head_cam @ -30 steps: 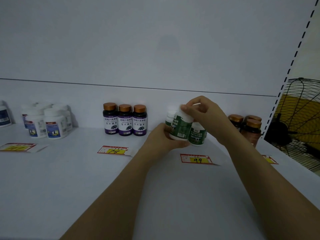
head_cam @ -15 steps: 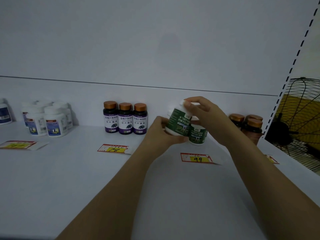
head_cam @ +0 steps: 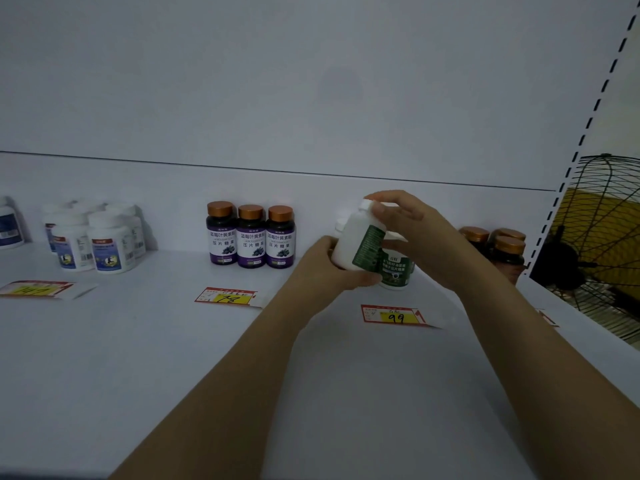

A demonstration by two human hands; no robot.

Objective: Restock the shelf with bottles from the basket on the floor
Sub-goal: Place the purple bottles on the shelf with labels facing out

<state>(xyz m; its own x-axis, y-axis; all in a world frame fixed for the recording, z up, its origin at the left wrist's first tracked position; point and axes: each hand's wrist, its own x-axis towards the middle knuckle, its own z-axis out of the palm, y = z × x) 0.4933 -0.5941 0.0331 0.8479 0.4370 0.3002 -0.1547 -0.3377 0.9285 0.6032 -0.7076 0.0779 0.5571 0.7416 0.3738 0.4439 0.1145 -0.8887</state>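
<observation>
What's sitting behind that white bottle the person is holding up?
A green-labelled bottle stands on the shelf just behind it, partly covered. A white cap of another peeks out left of it. The held bottle, the left hand and the right hand hide anything else there.

Both hands joined on one object, bare forearms extended forward.
The left hand is curled around the lower part of a tilted bottle, which is supported from below. The right hand is arched over from the right, with its fingertips set on the cap. The forearms are seen converging upward, the left from the lower centre and the right from the lower right corner.
</observation>
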